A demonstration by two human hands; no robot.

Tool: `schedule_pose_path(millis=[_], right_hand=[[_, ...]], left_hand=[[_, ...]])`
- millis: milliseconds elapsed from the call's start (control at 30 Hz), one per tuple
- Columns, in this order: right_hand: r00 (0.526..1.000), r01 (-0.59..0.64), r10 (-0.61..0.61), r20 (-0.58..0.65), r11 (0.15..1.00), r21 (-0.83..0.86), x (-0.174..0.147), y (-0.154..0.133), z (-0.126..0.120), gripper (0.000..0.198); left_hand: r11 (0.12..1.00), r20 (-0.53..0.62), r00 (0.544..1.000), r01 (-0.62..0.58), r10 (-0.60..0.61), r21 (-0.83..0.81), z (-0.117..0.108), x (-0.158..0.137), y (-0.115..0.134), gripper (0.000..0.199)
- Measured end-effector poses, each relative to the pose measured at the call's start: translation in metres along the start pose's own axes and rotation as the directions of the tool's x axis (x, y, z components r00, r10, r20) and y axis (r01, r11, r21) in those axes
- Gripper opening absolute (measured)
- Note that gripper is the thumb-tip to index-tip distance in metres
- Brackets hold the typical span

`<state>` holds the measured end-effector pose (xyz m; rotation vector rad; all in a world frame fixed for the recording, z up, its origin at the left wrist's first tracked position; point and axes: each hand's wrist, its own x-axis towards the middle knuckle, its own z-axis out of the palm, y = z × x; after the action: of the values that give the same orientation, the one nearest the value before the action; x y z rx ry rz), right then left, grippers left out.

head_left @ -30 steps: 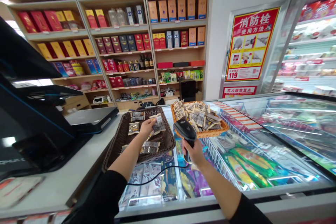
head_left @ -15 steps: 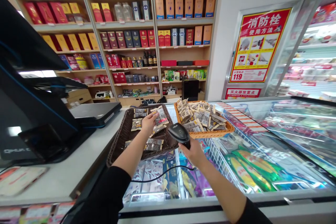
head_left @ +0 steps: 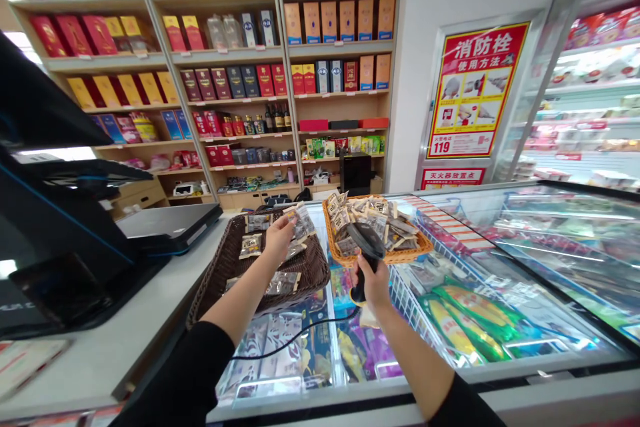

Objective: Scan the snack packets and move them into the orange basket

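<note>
My left hand (head_left: 279, 238) pinches a small snack packet (head_left: 302, 221) over the dark brown wicker basket (head_left: 313, 265). Several more packets lie spread in that basket, among them a snack packet (head_left: 250, 245) left of my hand. Wrapped round the handle of a black barcode scanner (head_left: 367, 240) is my right hand (head_left: 373, 283). The scanner's head is in front of an orange wicker basket (head_left: 423, 250), which is heaped with similar packets. From the scanner's handle a black cable (head_left: 305, 333) runs down to the left. Both baskets rest on the glass top of a chest freezer.
The chest freezer (head_left: 505, 373) holds bagged goods in white wire baskets. On the counter (head_left: 135, 320) at left stand a black checkout terminal (head_left: 55, 233) and a flat scale (head_left: 170, 220). Shelves (head_left: 215, 57) with boxed bottles line the back wall. A red poster (head_left: 475, 87) hangs at right.
My right hand has swung the scanner rightward, away from the dark basket to the orange one, and turned it more upright. My left hand still holds the packet. The view has shifted slightly.
</note>
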<state>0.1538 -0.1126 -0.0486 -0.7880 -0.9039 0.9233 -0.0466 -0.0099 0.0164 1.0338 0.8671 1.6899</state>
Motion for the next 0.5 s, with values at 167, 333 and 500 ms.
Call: schedule_pose_path(millis=[167,333,500], right_hand=[[0.988,-0.052,0.077,-0.134,0.982,0.179,0.015,0.005,-0.003,0.037],[0.977,-0.008,0.052,-0.205,0.978,0.209,0.021,0.001,-0.004,0.033],[0.960,0.035,0.032,-0.277,0.972,0.234,0.023,-0.007,-0.004,0.031]], left_hand=[[0.973,-0.137,0.978,-0.128,0.156,0.194,0.070,0.006,-0.030,0.035],[0.834,0.002,0.994,-0.089,0.105,0.545,0.101,0.001,-0.081,0.017],[0.748,0.002,0.994,-0.085,0.111,0.658,0.092,-0.003,-0.083,0.019]])
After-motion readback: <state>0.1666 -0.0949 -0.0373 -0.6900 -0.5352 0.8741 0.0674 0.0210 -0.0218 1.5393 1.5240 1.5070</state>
